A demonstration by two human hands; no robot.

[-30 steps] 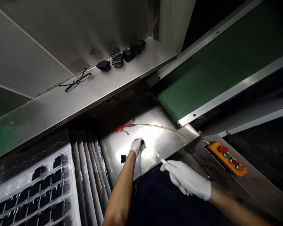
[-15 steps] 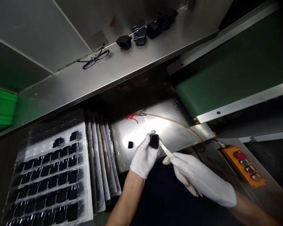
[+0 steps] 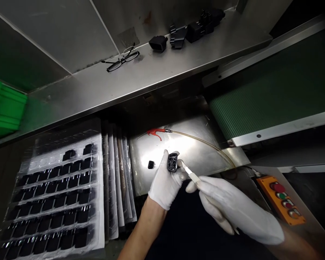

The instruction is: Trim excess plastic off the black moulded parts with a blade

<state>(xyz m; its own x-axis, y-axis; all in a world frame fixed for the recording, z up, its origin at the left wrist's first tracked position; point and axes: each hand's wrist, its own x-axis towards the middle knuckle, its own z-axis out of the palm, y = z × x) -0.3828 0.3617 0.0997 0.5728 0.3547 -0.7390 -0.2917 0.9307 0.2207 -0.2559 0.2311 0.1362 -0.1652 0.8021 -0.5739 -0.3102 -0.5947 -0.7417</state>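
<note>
The black plug (image 3: 173,162) sits pinched in our left hand (image 3: 165,184), its holes facing us. Our right hand (image 3: 233,209) is wrapped around a thin white tool (image 3: 189,172), whose tip touches the plug's right side.

head view, down over workbench (image 3: 178,151)

No legible text or labels.

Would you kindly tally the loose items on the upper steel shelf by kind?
Black plastic parts: 4 as far as I can tell, the right ones bunched together
Eyeglasses: 1
Total: 5
</note>
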